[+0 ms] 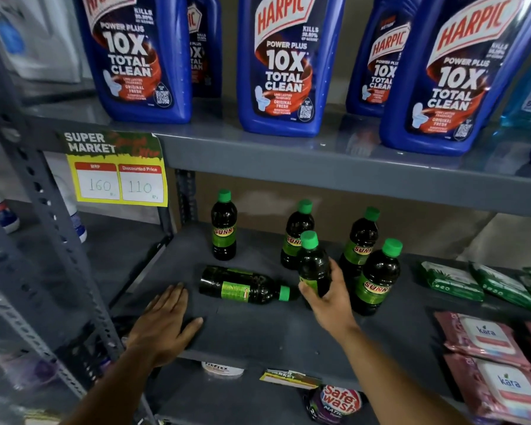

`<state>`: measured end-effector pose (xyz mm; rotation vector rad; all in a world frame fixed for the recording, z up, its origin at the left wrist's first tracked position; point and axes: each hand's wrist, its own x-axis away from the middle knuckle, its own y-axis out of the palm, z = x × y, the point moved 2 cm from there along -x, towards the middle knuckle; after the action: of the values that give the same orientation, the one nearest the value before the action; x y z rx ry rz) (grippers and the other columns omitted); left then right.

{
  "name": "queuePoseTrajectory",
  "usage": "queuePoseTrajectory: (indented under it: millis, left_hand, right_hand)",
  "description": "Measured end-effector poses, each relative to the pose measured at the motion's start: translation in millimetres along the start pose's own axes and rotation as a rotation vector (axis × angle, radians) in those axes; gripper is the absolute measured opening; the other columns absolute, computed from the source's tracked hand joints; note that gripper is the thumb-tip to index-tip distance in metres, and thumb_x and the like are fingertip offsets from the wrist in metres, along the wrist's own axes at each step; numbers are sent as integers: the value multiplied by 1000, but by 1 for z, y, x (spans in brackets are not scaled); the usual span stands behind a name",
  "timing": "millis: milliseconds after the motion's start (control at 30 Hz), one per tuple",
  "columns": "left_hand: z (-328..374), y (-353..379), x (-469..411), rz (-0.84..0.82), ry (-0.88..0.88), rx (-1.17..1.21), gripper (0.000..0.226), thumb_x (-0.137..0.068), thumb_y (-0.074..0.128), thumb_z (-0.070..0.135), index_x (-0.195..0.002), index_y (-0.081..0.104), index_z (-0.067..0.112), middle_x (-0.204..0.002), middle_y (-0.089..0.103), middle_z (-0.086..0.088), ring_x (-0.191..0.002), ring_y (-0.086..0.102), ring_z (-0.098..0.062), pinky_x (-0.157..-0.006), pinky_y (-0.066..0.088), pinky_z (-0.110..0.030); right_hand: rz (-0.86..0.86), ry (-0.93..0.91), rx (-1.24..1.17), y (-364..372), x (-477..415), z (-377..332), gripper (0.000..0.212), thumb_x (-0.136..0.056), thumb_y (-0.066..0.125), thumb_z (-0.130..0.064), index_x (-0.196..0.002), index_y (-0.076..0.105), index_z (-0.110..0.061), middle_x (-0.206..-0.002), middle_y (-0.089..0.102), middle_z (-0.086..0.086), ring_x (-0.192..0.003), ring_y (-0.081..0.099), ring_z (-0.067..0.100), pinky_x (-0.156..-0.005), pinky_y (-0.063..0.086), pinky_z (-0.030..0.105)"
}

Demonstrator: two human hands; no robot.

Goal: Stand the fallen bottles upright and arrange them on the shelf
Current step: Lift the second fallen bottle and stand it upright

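Note:
Several dark bottles with green caps and green "Sunny" labels are on the grey middle shelf (258,332). One bottle (242,288) lies on its side, cap pointing right. My right hand (328,297) grips an upright bottle (313,265) just right of that cap. Other bottles stand upright: one at the back left (223,228), one behind the held bottle (296,231), one at the back right (360,237) and one at the front right (377,277). My left hand (166,323) rests flat on the shelf's front edge, fingers apart, left of the lying bottle.
Big blue Harpic bottles (288,62) fill the shelf above. A yellow price tag (120,179) hangs at the left. Green wipe packs (451,282) and pink Kara packs (488,335) lie at the right. A grey upright post (43,210) stands on the left.

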<state>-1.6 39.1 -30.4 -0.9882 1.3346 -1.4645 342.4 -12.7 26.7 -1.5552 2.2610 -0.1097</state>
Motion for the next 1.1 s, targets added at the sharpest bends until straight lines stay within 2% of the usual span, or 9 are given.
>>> queuePoseTrajectory:
  millis: [100, 200, 333, 467, 667, 767, 833, 933, 1100]
  left_hand:
    - [-1, -1, -1, 13, 3, 8, 101, -72, -3, 77, -150, 0, 14, -162, 1, -4, -148, 0, -16, -121, 4, -35]
    - [1, -2, 1, 28, 18, 11, 107, -69, -8, 82, -151, 2, 13, -162, 3, -5, -148, 0, -16, -119, 2, -33]
    - [1, -2, 2, 29, 25, 29, 112, -66, -11, 84, -151, 5, 13, -162, 5, -5, -149, 1, -17, -119, 2, -33]
    - [1, -1, 1, 30, 20, 28, 100, -74, -1, 76, -150, 3, 13, -162, 3, -5, -148, -1, -16, -120, 2, -34]
    - [0, -2, 1, 33, 27, 33, 99, -75, 0, 76, -150, 3, 13, -162, 3, -5, -148, -2, -16, -120, 3, -35]
    - [-1, 0, 1, 31, 32, 34, 99, -75, 1, 77, -150, 1, 13, -162, 2, -5, -148, -3, -16, -119, 1, -34]
    - [-1, 0, 1, 33, 31, 30, 99, -75, 1, 77, -150, 2, 13, -162, 3, -5, -148, -1, -16, -119, 1, -34]
    - [0, -1, 0, 43, 29, 10, 100, -75, 1, 77, -150, 6, 11, -162, 6, -6, -149, 2, -17, -119, 4, -35]
    - [0, -4, 0, 28, 42, 35, 102, -74, 5, 78, -150, 10, 11, -162, 9, -6, -148, 6, -18, -120, 7, -36]
  right_hand:
    - [-20, 35, -21, -3, -9, 8, 59, -82, 73, -19, -132, 45, -34, -117, 64, -11, -113, 59, 6, -100, 48, 41]
    - [-32, 80, 35, -5, -12, 11, 52, -75, 75, -21, -118, 50, -36, -111, 65, -3, -105, 62, 8, -98, 48, 48]
    - [63, 84, 263, -3, -10, 13, 82, -57, 83, -49, -126, 47, -24, -118, 51, 0, -111, 49, 11, -97, 44, 33]
    - [39, 158, 133, -1, -11, 18, 76, -61, 81, -31, -125, 39, -33, -107, 65, -9, -100, 65, 10, -79, 51, 26]
    - [24, 187, 110, 1, -18, 22, 69, -59, 81, -35, -115, 42, -35, -103, 65, -11, -97, 66, 10, -73, 49, 21]
    - [15, 140, 51, 3, -15, 16, 76, -62, 81, -26, -124, 36, -33, -112, 61, -8, -107, 61, 9, -87, 51, 31]
    - [152, 36, 174, 5, -4, 7, 92, -57, 85, -40, -132, 35, -27, -124, 55, -7, -118, 49, 6, -99, 42, 37]
    - [381, -113, 441, 13, 24, -5, 94, -60, 77, -57, -133, 38, -14, -125, 47, 12, -120, 39, 26, -100, 32, 47]
    - [-223, -492, 722, 55, 38, -28, 52, -83, 63, -34, -130, 55, -14, -130, 51, 11, -121, 48, 26, -101, 43, 42]
